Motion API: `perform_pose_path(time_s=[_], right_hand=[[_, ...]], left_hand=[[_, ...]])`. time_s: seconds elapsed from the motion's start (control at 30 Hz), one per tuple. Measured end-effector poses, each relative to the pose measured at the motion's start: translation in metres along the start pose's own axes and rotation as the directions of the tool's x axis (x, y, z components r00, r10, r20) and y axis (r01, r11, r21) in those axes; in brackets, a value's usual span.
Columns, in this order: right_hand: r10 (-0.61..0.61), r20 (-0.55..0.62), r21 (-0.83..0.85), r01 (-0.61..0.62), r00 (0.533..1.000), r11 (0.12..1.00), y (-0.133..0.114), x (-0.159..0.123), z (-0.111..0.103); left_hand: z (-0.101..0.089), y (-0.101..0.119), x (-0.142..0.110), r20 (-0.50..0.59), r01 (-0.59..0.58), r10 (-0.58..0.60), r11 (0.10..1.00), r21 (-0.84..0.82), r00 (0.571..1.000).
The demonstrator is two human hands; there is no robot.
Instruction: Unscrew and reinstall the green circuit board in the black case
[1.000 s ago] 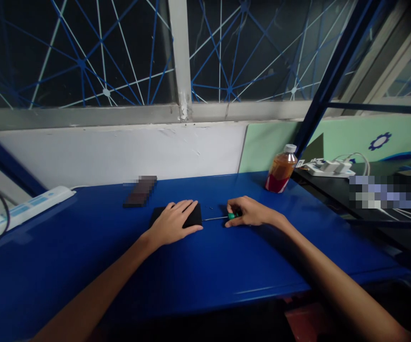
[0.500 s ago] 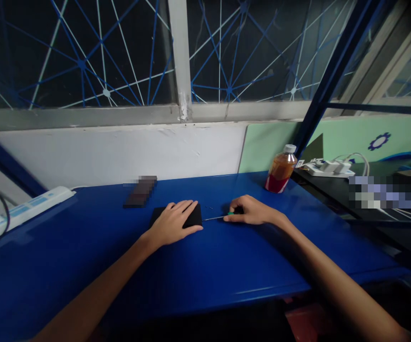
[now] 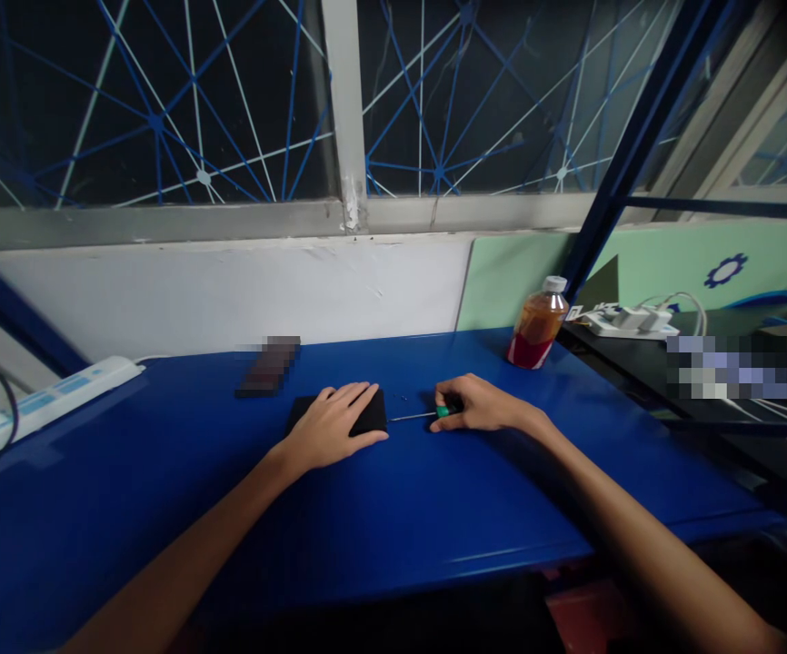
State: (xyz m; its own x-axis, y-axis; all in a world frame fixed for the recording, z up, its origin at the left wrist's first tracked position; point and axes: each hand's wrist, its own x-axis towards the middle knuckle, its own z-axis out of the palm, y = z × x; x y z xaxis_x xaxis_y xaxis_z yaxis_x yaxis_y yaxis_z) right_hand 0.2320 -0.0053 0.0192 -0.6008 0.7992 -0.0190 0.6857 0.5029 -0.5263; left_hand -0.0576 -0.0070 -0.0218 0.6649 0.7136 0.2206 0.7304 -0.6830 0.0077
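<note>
My left hand (image 3: 329, 425) lies over a flat black box (image 3: 370, 416), fingers stretched across its top and the thumb out along its near side. In my right hand (image 3: 472, 402) is a screwdriver (image 3: 443, 411) with a green and black handle, gripped between thumb and curled fingers. Its thin metal shaft points left, and the tip is at or very near the box's right side; whether it touches I cannot tell. A few tiny dark pieces (image 3: 403, 397), perhaps screws, lie on the blue table (image 3: 393, 518) just behind the shaft.
At the back right stands a bottle (image 3: 538, 325) of orange-red drink. A dark blurred slab (image 3: 269, 367) lies behind the box to the left. White power strips sit at the left edge (image 3: 94, 386) and on the black surface to the right (image 3: 632, 322). A wall bounds the table's back.
My right hand's fingers have shifted on the screwdriver, so more of the green handle shows. The screwdriver has moved very slightly right. My left hand and the box have stayed put.
</note>
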Motion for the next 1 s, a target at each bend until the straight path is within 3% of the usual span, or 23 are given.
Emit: perform_pose_path(time_s=[0.4, 0.67, 1.0], right_hand=[[0.013, -0.015, 0.009, -0.013, 1.0, 1.0, 0.003, -0.002, -0.002], [-0.001, -0.043, 0.027, 0.002, 0.999, 1.0, -0.001, -0.002, -0.002], [-0.03, -0.04, 0.071, 0.033, 0.999, 0.997, -0.002, -0.001, 0.001]], left_hand=[[-0.004, 0.0, 0.001, -0.058, -0.038, 0.036, 0.999, -0.029, 0.998], [-0.021, 0.017, 0.003, -0.307, -0.118, 0.078, 0.986, -0.115, 0.949], [-0.014, 0.021, 0.004, -0.358, -0.155, 0.073, 0.966, -0.207, 0.931]])
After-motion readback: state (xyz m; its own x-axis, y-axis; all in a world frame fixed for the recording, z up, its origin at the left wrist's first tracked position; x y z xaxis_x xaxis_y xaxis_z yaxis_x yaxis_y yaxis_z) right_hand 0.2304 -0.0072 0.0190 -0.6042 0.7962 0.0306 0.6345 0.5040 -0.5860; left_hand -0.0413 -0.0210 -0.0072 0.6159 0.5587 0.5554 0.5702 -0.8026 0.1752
